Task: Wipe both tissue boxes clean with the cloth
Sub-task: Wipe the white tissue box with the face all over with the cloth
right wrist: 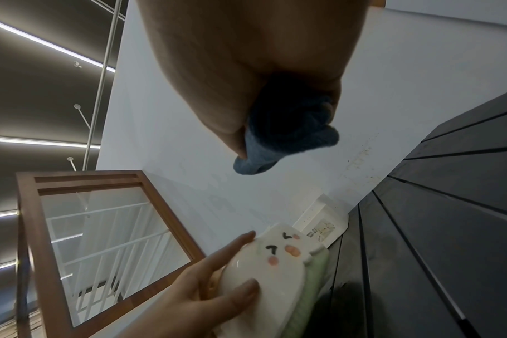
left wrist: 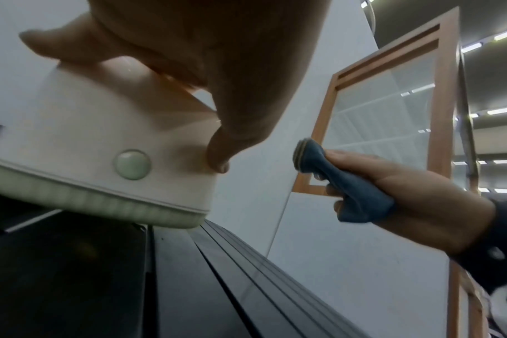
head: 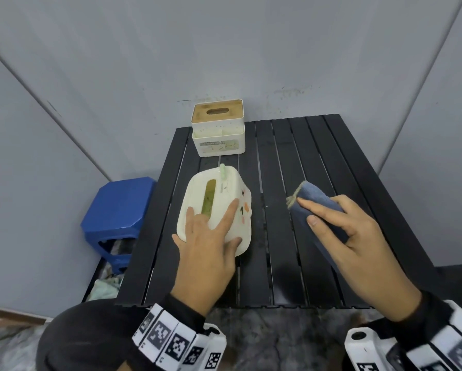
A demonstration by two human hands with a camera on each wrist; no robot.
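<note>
Grey panel walls closing round a black slatted bench (head: 291, 156) from the head view, with a blue stool (head: 117, 207) tucked at its left edge. Steadying the cartoon tissue box (head: 197, 183) at the near left of the bench with the left hand (head: 205, 253), fingers spread across the top, thumb and little finger clamping the near end. Carrying the blue cloth (head: 313, 196) bunched in the right hand (head: 358, 236), fingers curled round it, hanging apart from that box on its right. Leaving the wooden-lidded tissue box (head: 219, 129) untouched at the far edge. Moving to the left wrist view: pressing the thumb against the box wall, seemingly tipping the base off the bench, though hard telling for sure. Moving to the right wrist view: looking past the wadded cloth down at the painted face. Judging the step as bringing cloth to the first box: keeping the left grip firm against sliding, flattening the wad for fuller contact, wiping top first, then turning the box for each side, skirting the slot.
</note>
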